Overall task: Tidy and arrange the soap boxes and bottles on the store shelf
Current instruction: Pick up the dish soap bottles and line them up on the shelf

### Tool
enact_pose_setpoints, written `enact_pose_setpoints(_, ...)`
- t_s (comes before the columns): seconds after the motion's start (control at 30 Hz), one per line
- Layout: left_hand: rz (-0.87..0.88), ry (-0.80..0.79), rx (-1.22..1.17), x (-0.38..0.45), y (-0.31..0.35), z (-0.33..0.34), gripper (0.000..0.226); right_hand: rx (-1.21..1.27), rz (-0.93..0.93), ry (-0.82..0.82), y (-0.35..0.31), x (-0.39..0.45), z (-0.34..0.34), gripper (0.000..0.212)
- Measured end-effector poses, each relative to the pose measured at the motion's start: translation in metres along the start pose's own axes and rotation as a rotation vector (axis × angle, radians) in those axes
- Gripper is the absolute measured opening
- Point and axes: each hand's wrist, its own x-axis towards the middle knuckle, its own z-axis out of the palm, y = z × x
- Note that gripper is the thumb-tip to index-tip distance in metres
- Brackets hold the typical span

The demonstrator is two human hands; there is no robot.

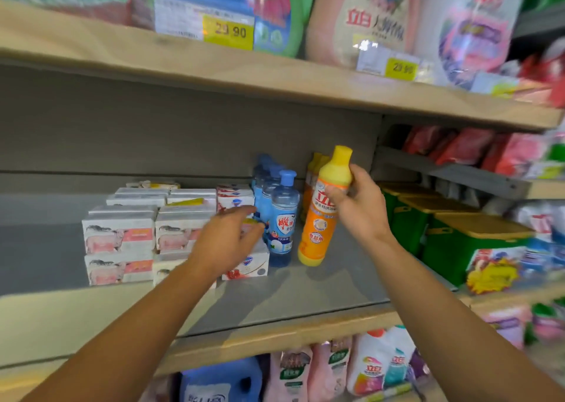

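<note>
Orange bottle, yellow cap: held by the right hand around its upper body, just under the shoulder. Long axis near upright, cap uppermost and tipped slightly to the right, base lowest. The base sits at or just above the grey shelf; contact cannot be told. Label faces the camera.

Right hand: fingers closed on the orange bottle, thumb across the front of the label.

Orange bottles, same kind: a short row directly behind the held one, upright, caps up, running toward the back panel.

Blue bottles: a row just left of the orange ones, upright, blue caps up, front one clear-shouldered with a blue and white label, the rest lined behind it.

Left hand: open, fingers spread and pointing right, fingertips beside the front blue bottle, palm over the soap boxes. It grips nothing; whether it touches the boxes cannot be told.

Soap boxes: white with pink panels, stacked two high in columns left of the blue bottles, long sides facing forward. Further white boxes with red print sit behind the left hand, against the blue row.

Surroundings: green tubs with tan lids on the next shelf to the right; large bags and a yellow price tag on the shelf above; pink and white refill pouches below.
</note>
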Motion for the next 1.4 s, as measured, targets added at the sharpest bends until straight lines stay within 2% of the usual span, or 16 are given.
enact_pose_setpoints(0.2,0.013,-0.258,-0.625,-0.079,0.060,-0.003,0.041,0.259,0.129,-0.152,-0.045,-0.061,-0.014,0.017)
enact_pose_setpoints(0.37,-0.191,-0.278,-1.004,-0.147,0.080,-0.012,0.014,0.426,0.237,-0.157,-0.055,-0.112,-0.014,0.009)
enact_pose_setpoints(0.4,-0.243,-0.312,-1.079,-0.160,0.083,-0.012,0.014,0.485,0.275,-0.167,-0.053,-0.120,-0.013,0.012)
enact_pose_setpoints(0.53,-0.574,-0.589,-1.403,-0.189,0.092,-0.011,0.056,0.955,0.559,-0.285,-0.033,-0.153,-0.004,0.047)
enact_pose_setpoints(0.6,-0.713,-0.700,-1.447,-0.194,0.094,-0.011,0.055,1.139,0.651,-0.305,-0.021,-0.169,0.000,0.057)
enact_pose_setpoints(0.67,-0.811,-0.850,-1.602,-0.204,0.089,-0.010,0.059,1.268,0.696,-0.246,-0.007,-0.183,0.006,0.053)
enact_pose_setpoints(0.73,-0.834,-0.928,-1.725,-0.213,0.082,-0.006,0.060,1.294,0.763,-0.174,0.003,-0.193,0.011,0.035)
enact_pose_setpoints(0.8,-0.834,-0.901,-1.639,-0.218,0.072,0.004,0.052,1.242,0.820,-0.115,0.008,-0.198,0.014,0.026)
enact_pose_setpoints(0.9,-0.743,-0.703,-1.397,-0.229,0.055,0.024,0.060,0.989,0.738,-0.053,0.012,-0.196,0.010,0.025)
enact_pose_setpoints(1.0,-0.385,-0.359,-0.948,-0.246,0.040,0.038,0.049,0.650,0.586,0.066,0.012,-0.192,0.011,0.024)
enact_pose_setpoints(1.1,-0.076,-0.207,-0.602,-0.243,0.042,0.048,0.048,0.473,0.527,0.173,0.008,-0.189,0.016,0.028)
enact_pose_setpoints(1.17,-0.016,-0.140,-0.493,-0.239,0.043,0.056,0.053,0.437,0.488,0.133,0.007,-0.188,0.017,0.029)
enact_pose_setpoints(1.2,-0.019,-0.133,-0.518,-0.239,0.042,0.058,0.051,0.429,0.470,0.082,0.007,-0.188,0.015,0.026)
enact_pose_setpoints(1.27,-0.109,-0.207,-0.762,-0.238,0.039,0.056,0.038,0.449,0.442,-0.045,0.011,-0.185,0.007,0.018)
enact_pose_setpoints(1.37,-0.387,-0.422,-1.365,-0.234,0.034,0.050,0.025,0.569,0.521,-0.216,0.019,-0.178,-0.005,0.026)
enact_pose_setpoints(1.4,-0.460,-0.515,-1.533,-0.233,0.033,0.049,0.032,0.628,0.564,-0.261,0.022,-0.177,-0.006,0.032)
